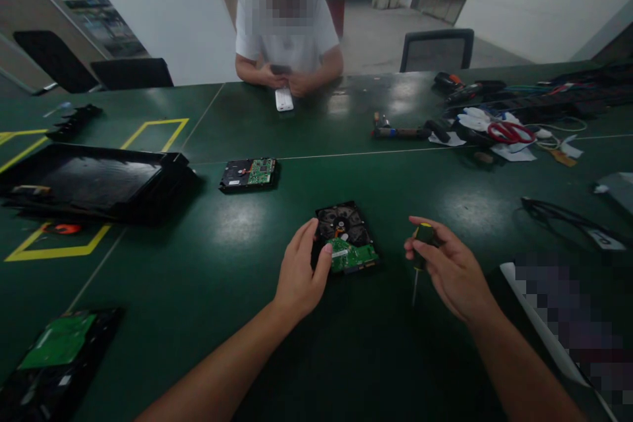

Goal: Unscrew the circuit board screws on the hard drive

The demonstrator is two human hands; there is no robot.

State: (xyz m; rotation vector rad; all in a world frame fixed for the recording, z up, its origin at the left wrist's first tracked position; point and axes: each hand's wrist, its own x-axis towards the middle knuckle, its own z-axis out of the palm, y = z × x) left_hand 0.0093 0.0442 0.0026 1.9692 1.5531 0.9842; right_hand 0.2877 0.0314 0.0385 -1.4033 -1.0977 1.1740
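A hard drive (341,223) lies on the table in front of me, its green circuit board facing up and its connector edge toward me. My left hand (302,270) holds it at the left side, thumb near the board and fingers along the edge. To the right, my right hand (448,260) is closed around the dark green and yellow handle of a screwdriver (415,287). The screwdriver's shaft points down, apart from the drive. A second hard drive (248,175) lies farther back, board up. Another hard drive (59,343) sits at the near left corner.
Black plastic casing (93,178) stands at the left beside yellow tape marks (93,250). Opposite sits a person (289,46) holding a phone. At the back right lie a hammer (398,133), gloves (475,119), red-handled scissors (509,133) and cables (568,217).
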